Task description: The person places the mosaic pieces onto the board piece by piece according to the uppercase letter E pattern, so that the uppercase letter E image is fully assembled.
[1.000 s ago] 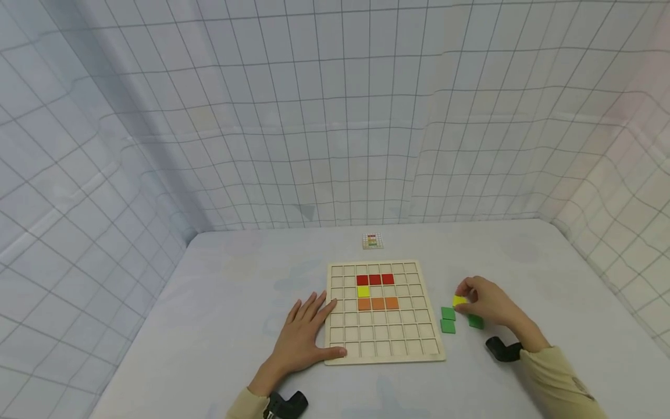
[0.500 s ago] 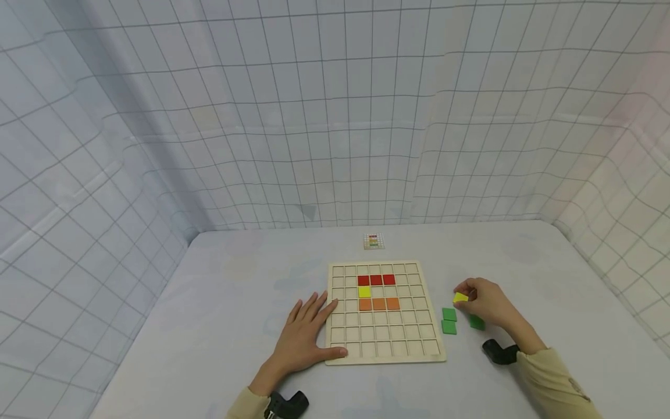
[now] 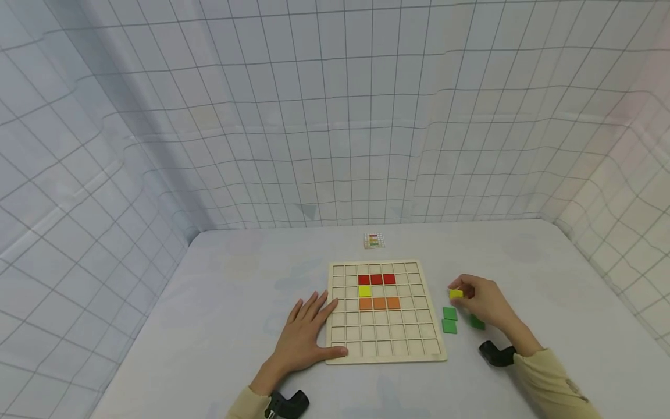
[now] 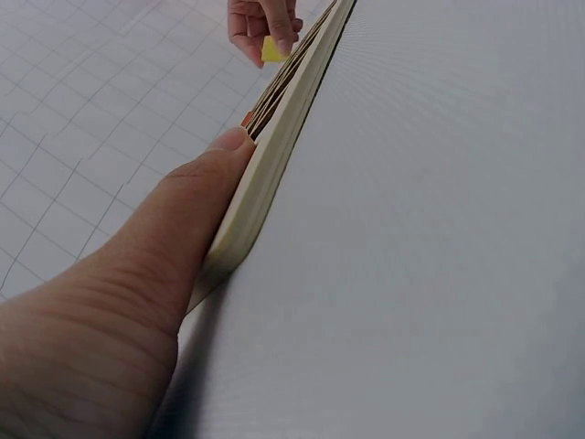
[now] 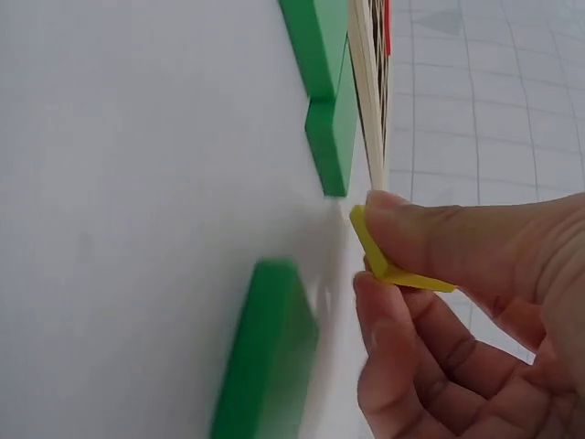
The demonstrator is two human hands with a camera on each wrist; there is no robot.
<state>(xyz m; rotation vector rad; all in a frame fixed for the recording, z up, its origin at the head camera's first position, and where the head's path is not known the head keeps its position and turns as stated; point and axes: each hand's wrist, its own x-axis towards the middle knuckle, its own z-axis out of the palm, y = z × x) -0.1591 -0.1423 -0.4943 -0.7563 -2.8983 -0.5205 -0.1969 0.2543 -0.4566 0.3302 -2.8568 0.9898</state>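
Note:
Thumb and fingers of my right hand [image 3: 484,299] pinch a yellow square tile [image 5: 373,245], held tilted above the table to the right of the wooden grid board [image 3: 389,346]. My left hand [image 3: 300,337] rests with spread, straight fingers along the board's left edge, its thumb [image 4: 206,197] over the near corner. In the board's cells lie a row of red tiles [image 3: 376,279], one yellow tile [image 3: 364,291] below the left one, and a row of orange tiles [image 3: 379,304]. Two green tiles [image 3: 449,320] lie between the board and my right hand.
Another green tile [image 3: 477,322] lies beneath my right hand, partly hidden in the head view. A small card with a coloured grid pattern [image 3: 374,240] lies beyond the board. A white gridded curtain [image 3: 335,134] hangs around the table [image 3: 235,273].
My right hand has lifted the yellow tile off the table and moved it slightly left and away from me. The left hand stays in place on the board.

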